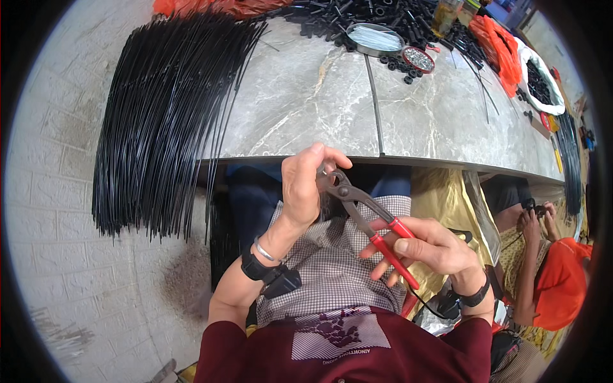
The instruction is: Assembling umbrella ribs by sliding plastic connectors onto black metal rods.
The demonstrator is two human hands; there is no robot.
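A pair of end-cutting pincers with dark metal jaws and red handles lies slantwise over my lap. Its handles are in my right hand, the thumb on top of one and the fingers around and below. The handles stand a little apart. Up at the jaws, my left hand is closed, its fingers bent toward the tool's head. A small greyish thing shows between those fingers and the jaws, too little of it to name.
A grey marble-patterned table lies ahead. Long thin black rods overhang its left edge. At the back are a black parts pile, a tin of white sticks and a red dish. A person in orange works at right.
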